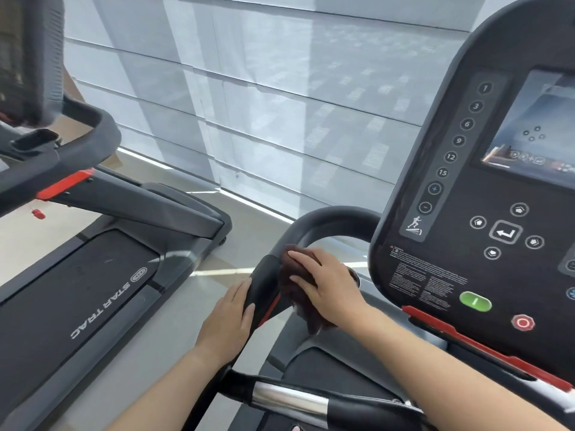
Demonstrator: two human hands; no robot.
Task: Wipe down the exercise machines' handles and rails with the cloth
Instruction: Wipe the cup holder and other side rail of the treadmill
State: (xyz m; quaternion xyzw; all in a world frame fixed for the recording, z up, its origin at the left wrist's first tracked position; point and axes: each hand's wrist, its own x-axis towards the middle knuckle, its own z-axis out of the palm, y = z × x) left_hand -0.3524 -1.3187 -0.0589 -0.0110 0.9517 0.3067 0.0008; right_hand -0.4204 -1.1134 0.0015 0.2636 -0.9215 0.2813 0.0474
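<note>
A black curved handrail (314, 222) runs from the treadmill console down toward me on the left side. My right hand (323, 281) presses a dark brown cloth (291, 283) against the inner side of this rail, fingers spread over the cloth. My left hand (228, 318) rests on the outer side of the same rail just below, fingers lying along it, holding nothing else. A front crossbar with a shiny metal grip section (289, 398) lies below my forearms.
The treadmill console (466, 213) with screen, number keys, green and red buttons stands close on the right. A second treadmill (102, 275) with its own handrail (93, 132) stands to the left, a strip of floor between them. Window blinds fill the background.
</note>
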